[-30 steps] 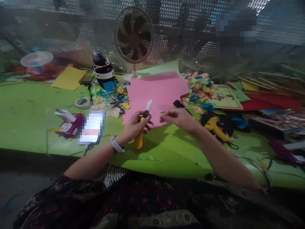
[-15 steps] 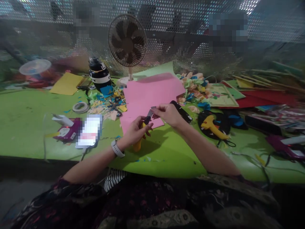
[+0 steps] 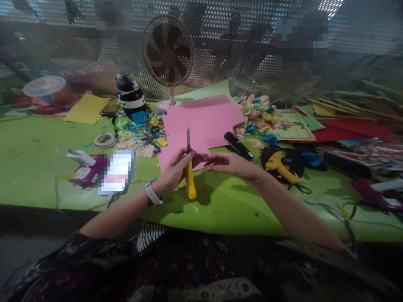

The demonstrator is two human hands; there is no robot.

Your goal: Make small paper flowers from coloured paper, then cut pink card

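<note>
My left hand [image 3: 172,172], with a pale watch on its wrist, is closed round a yellow utility knife [image 3: 189,178]. The knife's narrow dark blade points away from me, over the pink paper [image 3: 201,117]. To the right, my right hand [image 3: 229,163] has its fingers stretched toward the left fingertips and holds nothing that I can see. Whether the fingertips of the two hands touch, I cannot tell. Just beyond the right hand lies a black stapler [image 3: 238,145], beside the paper's edge.
A phone [image 3: 116,172] and a purple device [image 3: 90,170] lie left, near a tape roll [image 3: 105,140]. Paper scraps and scissors [image 3: 153,136] sit beyond. At the back stands a fan [image 3: 168,50] beside a black jar [image 3: 131,98]. Right is a yellow glue gun [image 3: 280,165].
My right hand has come away from the blade and dropped toward me, its fingers straightening. In my left hand the knife has turned, so its blade points away from me and its handle shows fully.
</note>
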